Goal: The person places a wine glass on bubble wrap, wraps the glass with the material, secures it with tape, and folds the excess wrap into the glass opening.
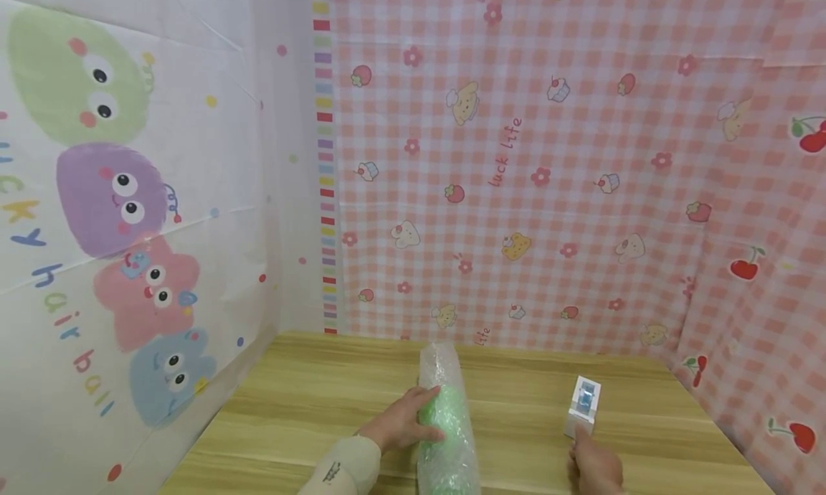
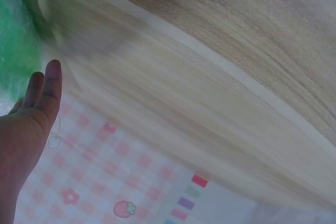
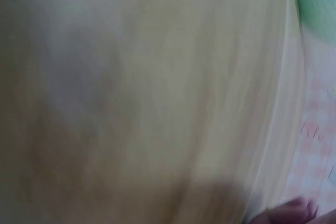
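A long bubble-wrapped bundle (image 1: 448,423) with something green inside lies lengthwise on the wooden table. My left hand (image 1: 405,420) rests against its left side, thumb and fingers spread apart. In the left wrist view, that hand (image 2: 32,111) has fairly straight fingers beside the green wrap (image 2: 18,45). Farther right, my right hand (image 1: 595,463) has curled fingers at the near end of a small white box (image 1: 583,405) with a bluish patch on top, and grips it there. Only a bit of the right hand (image 3: 289,212) shows in the right wrist view, where the box is not visible.
The wood-grain table (image 1: 323,387) ends at a pink checked cloth (image 1: 516,215) behind it. On the left hangs a white cloth (image 1: 232,158) with cartoon figures. More checked cloth with cherries (image 1: 768,323) borders the right side.
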The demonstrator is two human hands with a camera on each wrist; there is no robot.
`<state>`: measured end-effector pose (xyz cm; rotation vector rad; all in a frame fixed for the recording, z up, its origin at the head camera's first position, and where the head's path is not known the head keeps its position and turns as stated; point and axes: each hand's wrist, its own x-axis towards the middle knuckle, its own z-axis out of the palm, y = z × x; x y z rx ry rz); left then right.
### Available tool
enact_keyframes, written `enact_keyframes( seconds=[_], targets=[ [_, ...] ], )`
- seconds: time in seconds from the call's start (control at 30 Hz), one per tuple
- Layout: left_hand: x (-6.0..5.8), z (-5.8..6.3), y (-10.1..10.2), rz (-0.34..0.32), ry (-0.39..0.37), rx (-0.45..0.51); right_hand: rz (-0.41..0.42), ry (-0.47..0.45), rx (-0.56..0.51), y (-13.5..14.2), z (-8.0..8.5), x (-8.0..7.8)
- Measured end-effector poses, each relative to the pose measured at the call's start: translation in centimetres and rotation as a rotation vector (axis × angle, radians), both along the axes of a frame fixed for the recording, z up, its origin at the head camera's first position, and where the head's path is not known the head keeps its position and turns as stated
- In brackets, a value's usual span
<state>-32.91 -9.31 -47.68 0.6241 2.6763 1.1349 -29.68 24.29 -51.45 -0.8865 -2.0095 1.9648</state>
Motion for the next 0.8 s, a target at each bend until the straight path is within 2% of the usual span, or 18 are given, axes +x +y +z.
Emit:
enact_keyframes(
  seconds=[0.1,0.2,0.33,0.43,0.57,0.63,0.8],
  targets=[
    [0.1,0.1,0.0,0.005,0.005,-0.01,0.026,0.043,-0.111,0.4,0.0,-0.2],
    [0.1,0.1,0.1,0.006,0.005,-0.015,0.056,0.025,-0.147,0.9,0.2,-0.4],
    [0.1,0.1,0.0,0.004,0.014,-0.03,0.148,0.009,-0.164,1.3,0.6,-0.7],
    [0.1,0.3,0.0,0.011,0.024,-0.038,0.257,0.02,-0.198,1.5,0.6,-0.9],
    [0.3,0.6,0.1,0.008,0.019,-0.027,0.378,-0.018,-0.165,1.4,-0.1,-1.1],
    [0.4,0.7,0.3,0.004,0.019,-0.025,0.428,-0.039,-0.11,1.1,-0.2,-1.3],
    [0.3,0.7,0.7,0.012,0.025,-0.037,0.496,-0.039,0.038,-0.7,1.2,-2.0]
  ],
)
